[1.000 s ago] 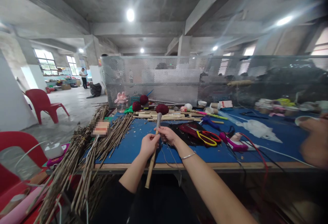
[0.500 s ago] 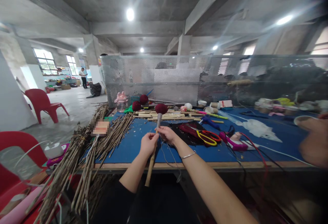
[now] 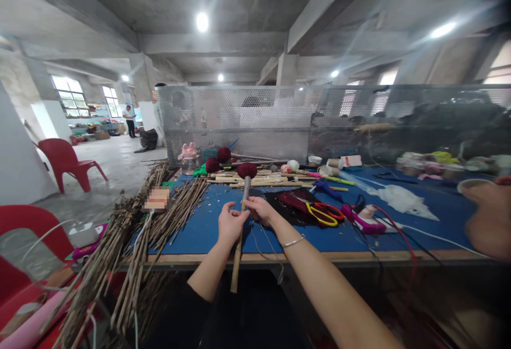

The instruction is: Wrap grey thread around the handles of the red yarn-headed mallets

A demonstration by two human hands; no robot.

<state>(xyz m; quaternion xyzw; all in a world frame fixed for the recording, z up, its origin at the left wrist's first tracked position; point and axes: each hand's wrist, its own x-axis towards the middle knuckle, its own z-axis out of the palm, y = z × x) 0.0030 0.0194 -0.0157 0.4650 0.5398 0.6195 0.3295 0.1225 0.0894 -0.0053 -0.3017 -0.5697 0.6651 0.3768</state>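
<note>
A wooden stick with a dark red ball on its top stands slightly tilted between my hands, over the table's front edge. Grey wrapping covers the stick just below the ball. My left hand pinches the stick from the left, under that wrapping. My right hand grips it from the right, a little higher, at the wrapping's lower end. A thin grey cord hangs from my right hand down past the table edge. Part of the stick is hidden behind my fingers.
Scissors with yellow and red handles lie on dark cloth at right, beside a blue glue gun. Bundled twigs overhang the table's left side. More red balls sit behind. A perforated metal screen bounds the back.
The ball end of the stick has tipped slightly left and its lower end slightly right. My left fingers have shifted a little on the stick.
</note>
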